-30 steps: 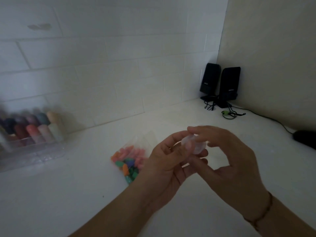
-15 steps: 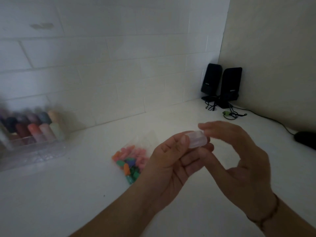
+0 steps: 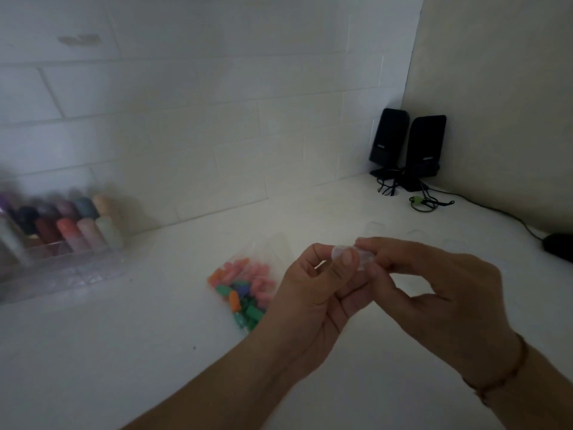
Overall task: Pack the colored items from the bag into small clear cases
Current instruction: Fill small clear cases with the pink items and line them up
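Note:
A small clear case (image 3: 361,258) is held above the white counter between both hands. My left hand (image 3: 313,293) pinches it with thumb and curled fingers from the left. My right hand (image 3: 434,293) pinches its right side with fingertips. A clear plastic bag (image 3: 245,287) of pink, orange, green and blue items lies on the counter just left of my left hand. More faint clear cases (image 3: 375,226) sit on the counter beyond my hands; their outlines are hard to make out.
A clear organizer (image 3: 59,243) with several coloured bottles stands at the left against the tiled wall. Two black speakers (image 3: 406,147) with cables fill the far right corner. A black object (image 3: 558,246) lies at the right edge.
Both hands shifted slightly and drew closer on the case; my right fingertips now pinch its right side, and my left thumb covers its front.

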`<state>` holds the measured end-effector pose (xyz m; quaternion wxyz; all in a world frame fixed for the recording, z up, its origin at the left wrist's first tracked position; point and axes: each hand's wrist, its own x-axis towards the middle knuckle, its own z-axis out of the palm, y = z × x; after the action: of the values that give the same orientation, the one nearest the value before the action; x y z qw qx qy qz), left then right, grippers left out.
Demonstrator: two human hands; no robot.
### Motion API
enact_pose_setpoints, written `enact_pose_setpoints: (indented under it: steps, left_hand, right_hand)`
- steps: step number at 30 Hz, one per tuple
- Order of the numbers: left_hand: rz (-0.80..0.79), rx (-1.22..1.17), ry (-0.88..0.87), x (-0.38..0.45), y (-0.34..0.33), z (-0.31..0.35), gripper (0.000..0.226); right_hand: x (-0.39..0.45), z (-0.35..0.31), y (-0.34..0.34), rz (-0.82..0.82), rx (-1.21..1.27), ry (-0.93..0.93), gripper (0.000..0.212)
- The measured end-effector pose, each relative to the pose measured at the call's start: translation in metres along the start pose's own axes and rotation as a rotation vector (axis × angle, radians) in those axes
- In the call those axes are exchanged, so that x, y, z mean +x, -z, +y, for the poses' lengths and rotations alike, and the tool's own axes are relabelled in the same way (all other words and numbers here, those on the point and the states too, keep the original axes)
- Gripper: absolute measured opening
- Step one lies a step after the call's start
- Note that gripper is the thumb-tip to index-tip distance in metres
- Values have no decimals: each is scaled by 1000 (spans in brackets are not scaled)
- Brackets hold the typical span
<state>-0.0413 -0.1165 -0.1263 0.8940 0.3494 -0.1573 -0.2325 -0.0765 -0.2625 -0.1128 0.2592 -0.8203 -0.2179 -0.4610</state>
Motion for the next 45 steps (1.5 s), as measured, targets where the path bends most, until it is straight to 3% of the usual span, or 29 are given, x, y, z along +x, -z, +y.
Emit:
enact_pose_setpoints:
  steps: [10, 13, 15, 17, 20, 22, 24, 28, 31, 40, 45]
  left_hand:
    - [10, -4, -4, -1, 1, 3, 49]
    - [-33, 125, 12, -2, 1, 7, 41]
    - [-105, 316, 89, -4, 0, 13, 34]
    - [-292, 497, 202, -8, -1, 20, 43]
    - [-422, 520, 270, -12, 1, 35, 45]
    - [-343, 457, 218, -8, 8, 52, 43]
    - [-179, 325, 113, 0, 19, 71, 43]
    - [204, 52, -74, 14, 45, 98, 36]
    - [378, -25, -60, 22, 58, 98, 7]
    - [466, -33, 52, 24, 57, 87, 22]
    - [476, 9, 64, 23, 51, 85, 24]
  right_hand:
    - [1, -6, -8, 44, -93, -35, 19]
    - [2, -8, -2, 69, -1, -88, 12]
    - [4, -8, 4, 61, 73, -144, 14]
    - [6, -7, 8, 35, 163, -239, 14]
    - [4, -4, 4, 35, 345, -345, 15]
    - [3, -6, 2, 102, 405, -362, 23]
    - [3, -9, 2, 61, 377, -321, 20]
    - [-11, -18, -11, -438, 223, -62, 11]
    - [-29, -22, -30, -608, 61, 37, 20]
    - [-40, -34, -68, -727, -282, 71, 58]
    - [-40, -35, -74, -585, -355, 90, 64]
